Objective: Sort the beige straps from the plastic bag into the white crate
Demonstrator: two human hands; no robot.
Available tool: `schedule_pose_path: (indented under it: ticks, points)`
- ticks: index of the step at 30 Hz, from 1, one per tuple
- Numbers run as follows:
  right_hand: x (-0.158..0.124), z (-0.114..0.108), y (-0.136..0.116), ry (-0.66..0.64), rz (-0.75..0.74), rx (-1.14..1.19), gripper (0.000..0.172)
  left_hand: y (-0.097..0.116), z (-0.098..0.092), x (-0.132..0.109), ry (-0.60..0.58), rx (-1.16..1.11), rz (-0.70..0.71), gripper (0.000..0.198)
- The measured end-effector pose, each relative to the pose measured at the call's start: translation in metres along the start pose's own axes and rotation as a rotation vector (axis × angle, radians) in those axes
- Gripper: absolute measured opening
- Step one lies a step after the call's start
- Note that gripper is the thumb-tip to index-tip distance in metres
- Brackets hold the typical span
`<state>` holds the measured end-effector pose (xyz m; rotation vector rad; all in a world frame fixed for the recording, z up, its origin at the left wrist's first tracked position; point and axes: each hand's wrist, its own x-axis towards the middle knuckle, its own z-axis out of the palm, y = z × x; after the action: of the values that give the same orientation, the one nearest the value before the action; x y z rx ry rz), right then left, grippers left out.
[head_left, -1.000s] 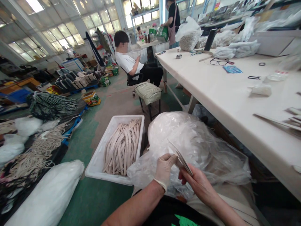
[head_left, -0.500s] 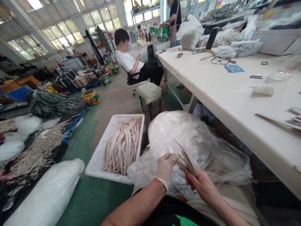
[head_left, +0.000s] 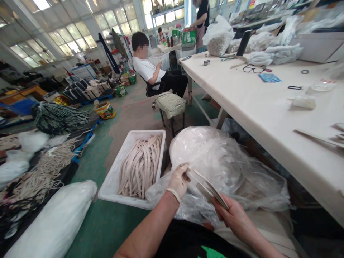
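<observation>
My left hand [head_left: 177,182], in a pale glove, pinches the far end of a flat beige strap [head_left: 206,188]. My bare right hand [head_left: 233,213] grips the near end of the same bundle of straps. Both hands hover over a big clear plastic bag [head_left: 223,165] resting on my lap. To the left, on the floor, stands a white tub [head_left: 113,182] filled with several beige straps [head_left: 141,166].
A long white table [head_left: 255,104] runs along the right, carrying glasses [head_left: 254,69], bags and small parts. A cushioned stool [head_left: 170,104] stands ahead. A seated person [head_left: 153,70] and a standing person [head_left: 200,21] are farther back. Cord bundles and white sacks [head_left: 53,222] lie left.
My left hand has moved up and to the left, sliding along the strap toward its far end. The right hand shifted slightly right while holding the bundle.
</observation>
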<state>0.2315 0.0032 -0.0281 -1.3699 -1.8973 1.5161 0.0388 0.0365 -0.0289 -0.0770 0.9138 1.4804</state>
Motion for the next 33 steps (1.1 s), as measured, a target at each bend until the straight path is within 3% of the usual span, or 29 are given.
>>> schedule_pose_path:
  ticks: [3,8,12,16,18,20,22,24,26,29,33]
  points:
    - [-0.002,0.0,0.0,-0.007,0.015,0.034,0.046,0.009,0.0,0.008,0.032,-0.033,0.05,0.028]
    - [-0.003,-0.002,-0.002,-0.011,0.105,0.181,0.054,0.029,-0.007,0.015,0.058,-0.036,0.016,0.02]
    - [-0.005,-0.005,0.003,-0.013,0.144,0.227,0.056,0.063,-0.015,0.024,0.09,-0.115,0.095,0.01]
    - [-0.006,-0.007,0.009,0.029,0.11,0.146,0.054,0.102,-0.031,0.035,0.178,-0.191,0.231,0.032]
    - [-0.005,-0.009,0.009,0.086,0.073,0.053,0.051,0.106,-0.038,0.032,0.207,-0.181,0.231,0.043]
    - [-0.004,-0.011,0.007,0.149,0.01,-0.063,0.046,0.093,-0.043,0.021,0.201,-0.138,0.156,0.043]
    - [-0.003,-0.012,0.005,0.19,-0.062,-0.183,0.039,0.065,-0.044,0.003,0.131,-0.026,0.013,0.036]
    - [-0.002,-0.012,0.004,0.2,-0.114,-0.286,0.03,0.032,-0.04,-0.014,-0.032,0.197,-0.142,0.045]
    - [-0.002,-0.011,0.005,0.187,-0.142,-0.378,0.025,0.001,-0.032,-0.023,-0.137,0.343,-0.148,0.051]
    - [-0.004,-0.007,0.011,0.159,-0.157,-0.514,0.028,-0.028,-0.021,-0.018,-0.093,0.345,-0.103,0.042]
    - [-0.012,-0.006,0.022,0.165,-0.156,-0.636,0.027,-0.037,-0.02,-0.001,-0.044,0.302,-0.091,0.031]
